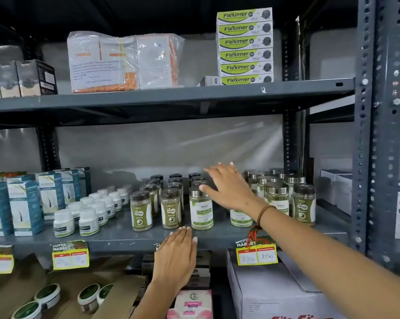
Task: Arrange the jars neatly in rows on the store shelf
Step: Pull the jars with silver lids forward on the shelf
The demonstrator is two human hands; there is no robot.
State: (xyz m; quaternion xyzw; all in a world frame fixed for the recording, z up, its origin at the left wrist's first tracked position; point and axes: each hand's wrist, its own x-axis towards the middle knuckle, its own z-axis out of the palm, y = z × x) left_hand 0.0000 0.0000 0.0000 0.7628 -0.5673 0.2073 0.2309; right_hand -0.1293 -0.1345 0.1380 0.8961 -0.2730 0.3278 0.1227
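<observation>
Here both hands are spread flat and empty, the right hand (229, 187) over the silver-lidded jar (201, 209), the left hand (177, 256) just below it, seemingly to square its row.

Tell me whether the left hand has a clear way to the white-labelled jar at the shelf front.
Probably yes: the left hand lies open at the shelf edge just below the white-labelled jar, with nothing between them.

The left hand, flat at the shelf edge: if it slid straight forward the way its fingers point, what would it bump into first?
Most likely the white-labelled jar at the front of the middle shelf. The left hand points up and slightly right, fingertips just below that jar's base. Depth is hard to judge, though.
</observation>
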